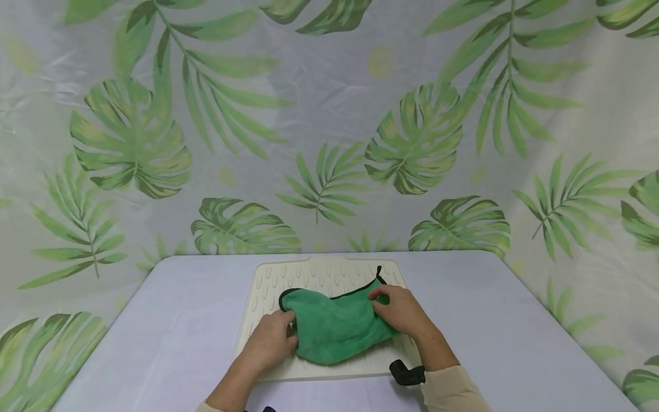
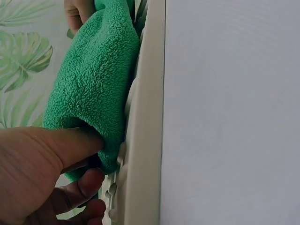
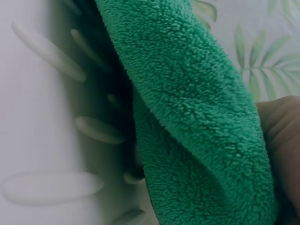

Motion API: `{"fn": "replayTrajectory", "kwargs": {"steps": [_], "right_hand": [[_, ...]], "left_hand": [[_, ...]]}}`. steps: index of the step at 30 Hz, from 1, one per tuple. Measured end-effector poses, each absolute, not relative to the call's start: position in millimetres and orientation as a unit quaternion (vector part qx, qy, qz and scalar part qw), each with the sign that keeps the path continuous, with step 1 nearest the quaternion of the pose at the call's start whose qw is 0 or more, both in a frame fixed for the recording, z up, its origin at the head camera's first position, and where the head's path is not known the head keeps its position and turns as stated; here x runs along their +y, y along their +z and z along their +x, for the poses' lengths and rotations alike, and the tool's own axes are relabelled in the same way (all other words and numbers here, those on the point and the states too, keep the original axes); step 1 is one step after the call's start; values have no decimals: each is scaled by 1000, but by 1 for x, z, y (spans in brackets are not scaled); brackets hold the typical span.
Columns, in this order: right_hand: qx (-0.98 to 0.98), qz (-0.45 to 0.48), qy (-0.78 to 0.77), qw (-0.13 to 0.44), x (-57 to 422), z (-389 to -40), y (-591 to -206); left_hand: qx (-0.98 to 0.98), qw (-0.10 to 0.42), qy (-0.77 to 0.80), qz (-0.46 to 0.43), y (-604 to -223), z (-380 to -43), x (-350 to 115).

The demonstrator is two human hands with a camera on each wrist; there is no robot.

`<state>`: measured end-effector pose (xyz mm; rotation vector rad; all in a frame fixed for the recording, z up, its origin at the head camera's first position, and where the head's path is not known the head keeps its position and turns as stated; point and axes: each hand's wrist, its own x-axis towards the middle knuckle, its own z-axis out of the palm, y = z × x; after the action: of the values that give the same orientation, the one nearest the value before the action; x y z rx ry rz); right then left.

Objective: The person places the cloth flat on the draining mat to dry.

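On the mat [image 1: 266, 297] we have the cloth [image 1: 337, 326]; under the mat, the table [image 1: 473, 309]; behind the mat, the backdrop [image 1: 334, 131].

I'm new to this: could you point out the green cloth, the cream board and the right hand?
Green cloth [image 1: 337, 329], head view: middle of its visible face.
Cream board [image 1: 324, 276], head view: bare far part.
Right hand [image 1: 400, 312], head view: back of the hand.

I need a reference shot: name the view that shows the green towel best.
The head view: it shows nearly the whole green towel, dark trim and loop included. The left wrist view shows it from one end; the right wrist, a cropped close-up.
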<state>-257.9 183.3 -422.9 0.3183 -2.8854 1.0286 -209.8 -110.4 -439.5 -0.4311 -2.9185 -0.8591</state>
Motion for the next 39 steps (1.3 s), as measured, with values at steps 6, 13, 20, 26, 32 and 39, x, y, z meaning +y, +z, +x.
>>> {"fn": "replayTrajectory", "kwargs": {"steps": [6, 13, 20, 26, 32, 39], "right_hand": [[-937, 103, 334, 27, 185, -258, -423], [-928, 83, 361, 46, 186, -258, -423], [-932, 63, 352, 53, 188, -260, -424], [-939, 50, 339, 30, 189, -262, -428], [-947, 57, 316, 4, 193, -261, -423], [-953, 56, 291, -64, 210, -252, -404]], "left_hand": [[-956, 40, -266, -118, -440, -211, -112], [-957, 58, -262, -106, -441, -211, -117], [-948, 20, -307, -79, -436, -212, -129], [-951, -20, -307, -27, -427, -211, -144], [-955, -36, -293, -36, -420, -210, -148], [-939, -21, -316, -136, -419, -213, -140]]}}
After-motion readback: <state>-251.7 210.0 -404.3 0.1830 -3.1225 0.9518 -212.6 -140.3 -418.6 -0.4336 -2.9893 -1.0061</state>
